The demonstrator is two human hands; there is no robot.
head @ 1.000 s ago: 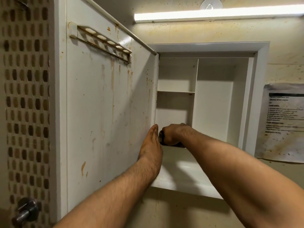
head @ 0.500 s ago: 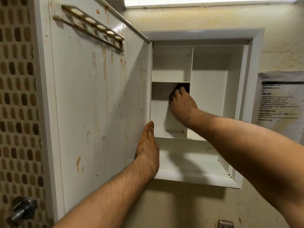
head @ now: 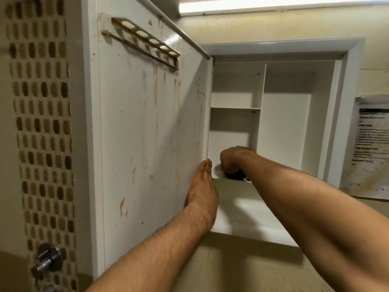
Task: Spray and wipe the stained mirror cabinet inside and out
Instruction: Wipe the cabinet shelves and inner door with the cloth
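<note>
Forearms reach up from the bottom of the view. Nearest, the left hand lies flat with straight fingers against the inner face of the open door, near its free edge, and steadies it. Rust-coloured runs streak that face below a holed rack.

Just past it, the right hand is curled knuckles-up around a dark cloth. It grips the cloth at the floor of the lower left compartment of the mirror cabinet, close to the bottom front edge. Half a second ago this hand pressed the cloth high on the compartment's back wall, under the small shelf, and it has since come down. I judge that an up-and-down wipe of the inside is under way, with the door's stains still to do.

The compartment above the shelf and the tall right one show only bare white walls. No spray bottle is in view.
</note>
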